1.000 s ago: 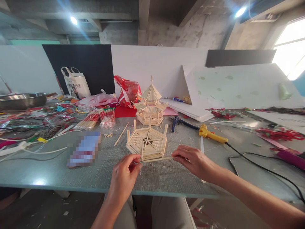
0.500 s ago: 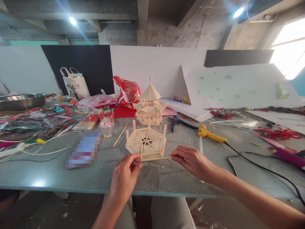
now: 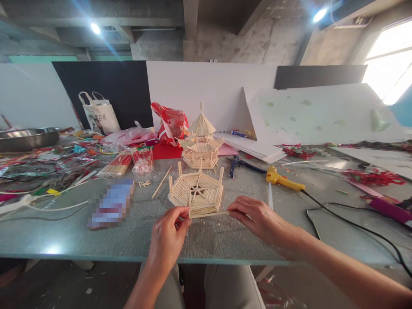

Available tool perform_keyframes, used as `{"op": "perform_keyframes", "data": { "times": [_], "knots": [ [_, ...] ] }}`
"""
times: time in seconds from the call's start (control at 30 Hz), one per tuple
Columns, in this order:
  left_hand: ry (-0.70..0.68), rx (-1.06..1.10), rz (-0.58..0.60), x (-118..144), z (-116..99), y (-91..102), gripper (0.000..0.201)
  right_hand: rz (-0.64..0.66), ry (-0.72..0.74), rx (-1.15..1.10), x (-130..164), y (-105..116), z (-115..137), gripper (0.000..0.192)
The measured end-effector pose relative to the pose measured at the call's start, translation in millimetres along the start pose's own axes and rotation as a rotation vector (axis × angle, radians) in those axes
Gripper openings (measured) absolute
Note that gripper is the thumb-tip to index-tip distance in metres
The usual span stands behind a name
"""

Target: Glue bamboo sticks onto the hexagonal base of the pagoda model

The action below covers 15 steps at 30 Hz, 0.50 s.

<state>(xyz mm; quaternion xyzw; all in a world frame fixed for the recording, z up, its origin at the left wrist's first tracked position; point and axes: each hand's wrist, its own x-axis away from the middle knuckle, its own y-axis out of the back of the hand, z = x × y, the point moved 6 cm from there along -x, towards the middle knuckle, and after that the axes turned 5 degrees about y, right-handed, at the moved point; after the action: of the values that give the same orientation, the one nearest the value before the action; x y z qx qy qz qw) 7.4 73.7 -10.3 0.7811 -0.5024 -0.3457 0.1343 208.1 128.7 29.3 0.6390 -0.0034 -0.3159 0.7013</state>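
- Head view: the grey worktop [image 3: 206, 242] spans the scene, carrying everything below.
- A tiered pavilion [image 3: 200, 148] built of pale sticks stands upright behind the work.
- In front of it, near the worktop's front edge, lies a hexagonal platform [image 3: 196, 193] of the same sticks, with posts rising from its corners.
- A yellow-handled tool [image 3: 285, 179] with a black cord lies to the right of the platform.
- The right hand [image 3: 255, 216] pinches the right end of a thin stick between thumb and fingers.
- The left hand [image 3: 170, 229] pinches the platform's near corner at a post; whether it also grips the stick's left end is hard to tell.
- That thin stick [image 3: 210, 214] runs along the platform's near side.
- Short stick pieces [image 3: 144, 184] lie left of the platform.
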Motion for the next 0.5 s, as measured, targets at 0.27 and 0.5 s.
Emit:
{"op": "perform_keyframes", "data": {
  "times": [0.27, 0.5],
  "knots": [
    [0.01, -0.004, 0.01, 1.5, 0.8, -0.3, 0.016, 0.016, -0.009, 0.0, 1.4, -3.1, -2.0, 0.022],
    [0.019, -0.01, 0.016, 1.7, 2.5, -1.5, 0.016, -0.003, 0.003, -0.011, 0.2, -2.0, -0.6, 0.024]
  ]
}}
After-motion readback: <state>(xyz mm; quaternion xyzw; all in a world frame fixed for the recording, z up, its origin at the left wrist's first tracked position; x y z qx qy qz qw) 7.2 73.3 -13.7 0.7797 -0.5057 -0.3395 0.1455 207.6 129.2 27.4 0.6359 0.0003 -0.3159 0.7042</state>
